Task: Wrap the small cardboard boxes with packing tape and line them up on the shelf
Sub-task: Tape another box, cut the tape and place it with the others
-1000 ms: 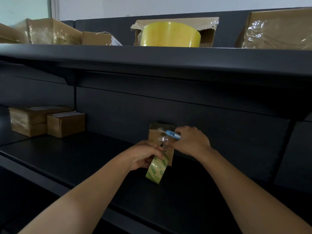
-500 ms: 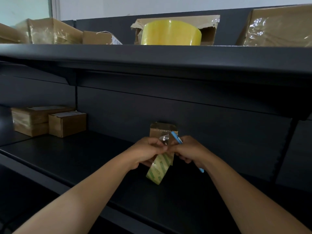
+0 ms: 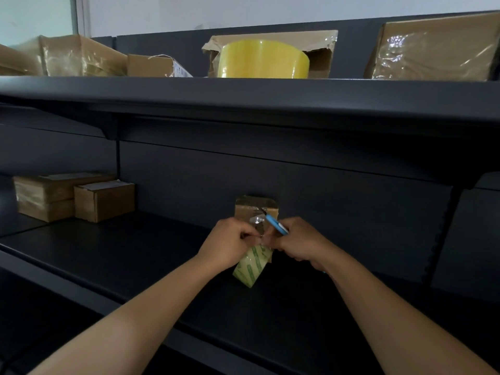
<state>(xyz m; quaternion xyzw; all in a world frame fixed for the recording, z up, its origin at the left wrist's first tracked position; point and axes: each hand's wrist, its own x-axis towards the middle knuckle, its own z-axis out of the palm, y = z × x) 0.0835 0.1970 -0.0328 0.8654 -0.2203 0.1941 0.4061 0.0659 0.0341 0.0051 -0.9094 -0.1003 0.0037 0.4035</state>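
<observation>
So the box (image 3: 255, 209) stands on end on the shelf (image 3: 135, 253), right up against the back panel, same spot as a second ago. What's different is the hands. The right hand (image 3: 300, 243) is no longer up at the box with the cutter (image 3: 274, 224) laid flat across it. It's down level with the left hand (image 3: 230, 244), knuckles nearly touching, and the blue cutter now slants up toward the box. Right fingers are curled round the cutter. Left fingers are curled on the top of the roll (image 3: 253, 263), which hangs below both hands in front of the box. Can't tell if the strip between box and roll is cut through yet — too small. My read: this is the cut-off, so this wrap is about done and the box then needs lining up by the two boxes (image 3: 104, 200) well off to the left. A yellow roll (image 3: 263, 59) sits on the top shelf (image 3: 243, 87).
</observation>
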